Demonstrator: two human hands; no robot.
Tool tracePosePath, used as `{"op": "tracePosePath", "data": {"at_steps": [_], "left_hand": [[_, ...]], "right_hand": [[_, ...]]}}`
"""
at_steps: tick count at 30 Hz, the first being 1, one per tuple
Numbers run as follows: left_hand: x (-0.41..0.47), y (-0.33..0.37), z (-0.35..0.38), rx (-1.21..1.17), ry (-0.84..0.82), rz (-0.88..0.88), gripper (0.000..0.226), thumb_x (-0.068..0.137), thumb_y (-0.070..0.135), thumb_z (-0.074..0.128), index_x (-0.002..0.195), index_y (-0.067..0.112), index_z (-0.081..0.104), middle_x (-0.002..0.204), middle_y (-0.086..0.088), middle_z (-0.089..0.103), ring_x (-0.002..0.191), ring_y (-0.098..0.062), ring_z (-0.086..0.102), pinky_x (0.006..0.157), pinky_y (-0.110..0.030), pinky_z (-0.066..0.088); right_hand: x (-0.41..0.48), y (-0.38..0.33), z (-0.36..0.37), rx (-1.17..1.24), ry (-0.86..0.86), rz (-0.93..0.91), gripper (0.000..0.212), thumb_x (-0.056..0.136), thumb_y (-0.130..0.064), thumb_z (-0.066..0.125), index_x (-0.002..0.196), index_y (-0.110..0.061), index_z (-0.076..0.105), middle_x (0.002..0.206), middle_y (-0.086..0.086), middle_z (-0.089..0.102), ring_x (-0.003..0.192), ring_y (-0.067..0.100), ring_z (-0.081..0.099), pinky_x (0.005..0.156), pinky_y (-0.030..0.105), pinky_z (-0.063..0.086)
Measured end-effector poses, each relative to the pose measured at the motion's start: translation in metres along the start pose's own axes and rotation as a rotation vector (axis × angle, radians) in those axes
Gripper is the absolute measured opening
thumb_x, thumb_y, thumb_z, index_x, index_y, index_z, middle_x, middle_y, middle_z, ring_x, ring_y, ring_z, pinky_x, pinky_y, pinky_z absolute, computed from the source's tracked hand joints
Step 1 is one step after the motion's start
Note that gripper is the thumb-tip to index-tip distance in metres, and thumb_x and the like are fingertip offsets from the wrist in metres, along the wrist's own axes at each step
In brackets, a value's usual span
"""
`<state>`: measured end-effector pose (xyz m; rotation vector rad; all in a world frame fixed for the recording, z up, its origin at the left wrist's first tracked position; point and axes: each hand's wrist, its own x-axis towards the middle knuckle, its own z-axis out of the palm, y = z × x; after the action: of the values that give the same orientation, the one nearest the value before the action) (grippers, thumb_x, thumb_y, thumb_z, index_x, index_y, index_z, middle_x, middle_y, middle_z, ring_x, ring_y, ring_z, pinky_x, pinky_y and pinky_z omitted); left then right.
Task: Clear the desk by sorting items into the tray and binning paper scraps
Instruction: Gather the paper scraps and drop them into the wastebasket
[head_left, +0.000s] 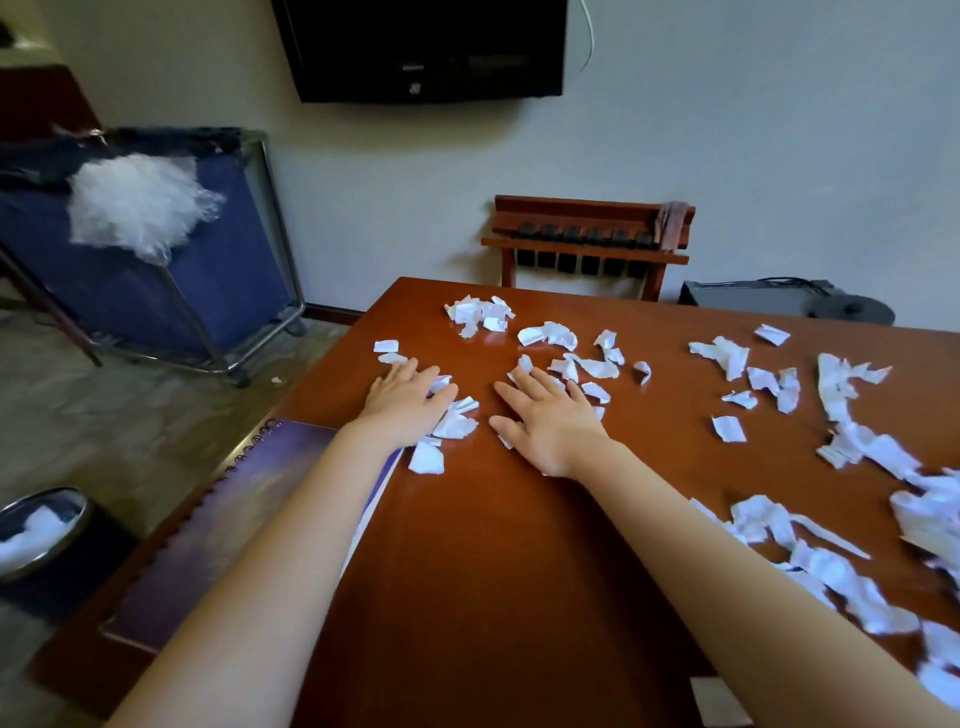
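Both of my hands lie palm-down on the reddish-brown surface (493, 545), neither one clenched nor grasping anything. My left hand (402, 402) rests flat, fingers extended, on top of a small cluster of torn white paper scraps (457, 423), several of which show at its thumb side and just behind the wrist. My right hand (550, 421) lies just beside the left, fingers spread and straight, its fingertips touching loose scraps (582, 371) immediately beyond them. Further beyond both hands sits a crumpled pile of scraps (478, 314) close to the far edge of the surface. To the right of my right hand, well apart from it, a broad scatter of larger torn pieces (852, 452) runs back along my right forearm toward me. Under my left forearm a spiral-bound notebook (234, 519) with a purple cover lies at the left edge of the surface. Left of my left arm, down on the floor, stands a round bin (41, 525) with white paper inside. Farther to the left, beyond my left hand, is a blue fabric cart (156, 260) on a metal frame.
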<state>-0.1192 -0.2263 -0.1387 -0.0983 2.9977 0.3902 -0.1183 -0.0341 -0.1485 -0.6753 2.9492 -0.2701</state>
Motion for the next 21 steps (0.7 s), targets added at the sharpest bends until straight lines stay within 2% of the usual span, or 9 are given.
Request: {"op": "tracePosePath", "data": {"at_steps": [5, 10, 17, 21], "left_hand": [[-0.020, 0.044, 0.015, -0.007, -0.024, 0.088, 0.053, 0.101, 0.045, 0.018, 0.150, 0.024, 0.018, 0.160, -0.001, 0.005, 0.147, -0.020, -0.002, 0.118, -0.040, 0.002], [-0.048, 0.091, 0.034, -0.003, 0.037, 0.169, 0.052, 0.101, 0.044, 0.018, 0.148, 0.024, 0.024, 0.159, 0.001, 0.011, 0.147, -0.017, 0.003, 0.118, -0.036, 0.006], [-0.074, 0.138, 0.049, -0.097, 0.023, 0.313, 0.049, 0.101, 0.042, 0.021, 0.146, 0.024, 0.029, 0.157, 0.004, 0.020, 0.146, -0.014, 0.011, 0.119, -0.037, 0.010], [-0.075, 0.139, 0.045, -0.283, 0.045, 0.300, 0.049, 0.100, 0.042, 0.027, 0.147, 0.026, 0.027, 0.158, 0.009, 0.014, 0.146, -0.013, 0.007, 0.118, -0.038, 0.014]], "right_hand": [[-0.041, 0.036, -0.008, 0.007, 0.005, 0.081, 0.057, 0.098, -0.053, 0.021, 0.150, -0.031, 0.014, 0.160, -0.004, 0.004, 0.147, 0.017, -0.003, 0.118, 0.045, -0.001], [-0.082, 0.064, -0.016, 0.005, -0.003, 0.164, 0.055, 0.098, -0.051, 0.023, 0.149, -0.031, 0.017, 0.159, -0.005, 0.008, 0.147, 0.019, 0.003, 0.118, 0.044, 0.004], [-0.125, 0.085, -0.028, 0.156, 0.151, 0.214, 0.045, 0.099, -0.045, 0.032, 0.137, -0.025, 0.045, 0.146, -0.002, 0.042, 0.137, 0.020, 0.032, 0.112, 0.043, 0.028], [-0.123, 0.080, -0.039, 0.148, 0.267, 0.153, 0.042, 0.098, -0.042, 0.036, 0.133, -0.023, 0.049, 0.140, -0.001, 0.049, 0.132, 0.022, 0.034, 0.108, 0.044, 0.031]]}}
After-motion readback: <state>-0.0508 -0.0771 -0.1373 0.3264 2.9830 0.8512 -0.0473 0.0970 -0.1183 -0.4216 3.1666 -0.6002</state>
